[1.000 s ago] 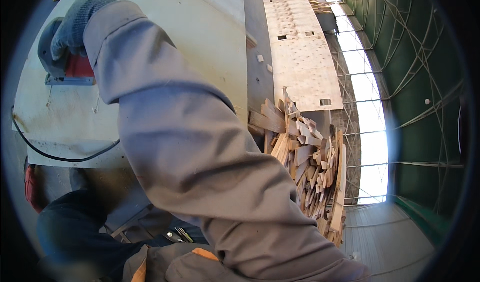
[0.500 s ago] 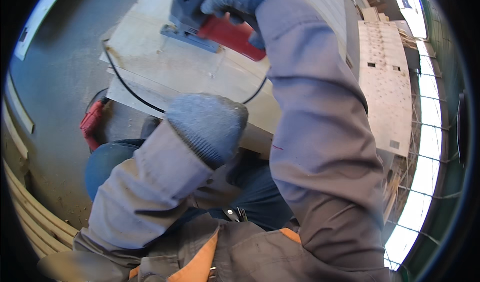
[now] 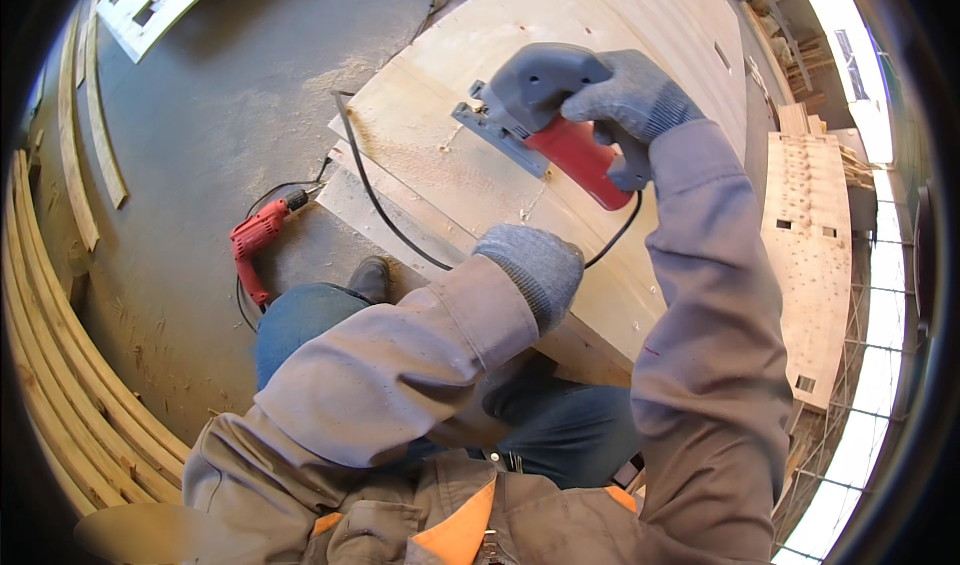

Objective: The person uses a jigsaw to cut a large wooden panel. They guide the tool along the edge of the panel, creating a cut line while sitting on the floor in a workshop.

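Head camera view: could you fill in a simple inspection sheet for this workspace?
Surface: plywood sheet, speckled with sawdust.
Job's things: red-and-grey jigsaw, over the sheet; contact unclear.
Clutter: red power drill on the grey floor.
Hands: gloved right hand grips the jigsaw; gloved left hand is by the black cable, its grip hidden.
Cables: black cable curves across the sheet.
Surroundings: timber strips at left, perforated wooden panel at right.
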Demonstrator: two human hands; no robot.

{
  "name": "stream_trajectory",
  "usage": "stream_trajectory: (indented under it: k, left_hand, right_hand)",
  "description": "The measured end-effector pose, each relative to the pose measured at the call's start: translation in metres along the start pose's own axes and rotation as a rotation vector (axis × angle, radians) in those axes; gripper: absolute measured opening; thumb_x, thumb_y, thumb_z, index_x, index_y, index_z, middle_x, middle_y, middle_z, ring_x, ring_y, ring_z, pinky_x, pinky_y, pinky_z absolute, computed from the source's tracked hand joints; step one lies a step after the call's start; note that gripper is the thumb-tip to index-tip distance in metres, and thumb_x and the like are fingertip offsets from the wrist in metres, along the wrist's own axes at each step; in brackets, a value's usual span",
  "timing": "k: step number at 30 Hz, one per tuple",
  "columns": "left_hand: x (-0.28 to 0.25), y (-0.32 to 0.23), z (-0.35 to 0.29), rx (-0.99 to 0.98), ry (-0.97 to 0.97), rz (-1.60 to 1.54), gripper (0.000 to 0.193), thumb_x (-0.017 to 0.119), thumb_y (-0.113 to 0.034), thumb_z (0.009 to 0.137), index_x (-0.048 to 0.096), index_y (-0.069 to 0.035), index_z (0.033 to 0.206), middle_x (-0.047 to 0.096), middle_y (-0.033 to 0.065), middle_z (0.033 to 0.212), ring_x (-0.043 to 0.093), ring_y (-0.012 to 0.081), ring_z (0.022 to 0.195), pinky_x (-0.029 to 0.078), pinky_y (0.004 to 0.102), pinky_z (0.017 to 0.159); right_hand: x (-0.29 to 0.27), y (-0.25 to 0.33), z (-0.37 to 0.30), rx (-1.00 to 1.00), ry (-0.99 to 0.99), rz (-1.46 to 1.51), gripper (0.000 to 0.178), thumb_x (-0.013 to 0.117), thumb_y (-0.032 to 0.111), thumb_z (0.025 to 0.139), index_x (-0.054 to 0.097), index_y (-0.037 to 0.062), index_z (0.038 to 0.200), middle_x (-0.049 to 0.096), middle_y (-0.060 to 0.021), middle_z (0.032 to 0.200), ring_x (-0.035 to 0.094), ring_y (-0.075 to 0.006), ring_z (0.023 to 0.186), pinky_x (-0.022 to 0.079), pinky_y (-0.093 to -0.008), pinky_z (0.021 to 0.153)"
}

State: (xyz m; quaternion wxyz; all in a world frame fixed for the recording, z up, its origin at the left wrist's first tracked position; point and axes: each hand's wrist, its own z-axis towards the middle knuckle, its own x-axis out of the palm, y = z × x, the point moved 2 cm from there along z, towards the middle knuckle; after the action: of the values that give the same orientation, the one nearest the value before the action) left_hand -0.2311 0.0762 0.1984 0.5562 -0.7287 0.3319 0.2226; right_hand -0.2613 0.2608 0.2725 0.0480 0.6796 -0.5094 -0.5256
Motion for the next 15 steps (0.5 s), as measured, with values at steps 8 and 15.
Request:
stream_trajectory:
  k: [8,15]
  left_hand:
    - [-0.001,0.007,-0.004,-0.001,0.049,-0.017,0.028,0.067,-0.018,0.087,0.075,-0.008,0.111,0.074,0.0173,0.111,0.072,0.0331,0.104,0.057,0.0447,0.086]
    - [0.013,-0.012,-0.009,0.022,0.169,0.089,0.030,0.070,-0.020,0.083,0.077,-0.011,0.111,0.074,0.0160,0.112,0.072,0.0323,0.106,0.057,0.0445,0.087]
  right_hand:
    - [-0.031,0.022,-0.053,-0.012,-0.077,-0.024,0.036,0.075,0.016,0.070,0.071,-0.0019,0.100,0.066,-0.0073,0.078,0.057,-0.0145,0.059,0.049,-0.0307,0.055]
    - [-0.030,-0.008,-0.123,-0.018,-0.150,0.108,0.029,0.073,0.007,0.069,0.071,-0.0021,0.096,0.067,-0.0056,0.077,0.060,-0.0125,0.060,0.049,-0.0274,0.055]
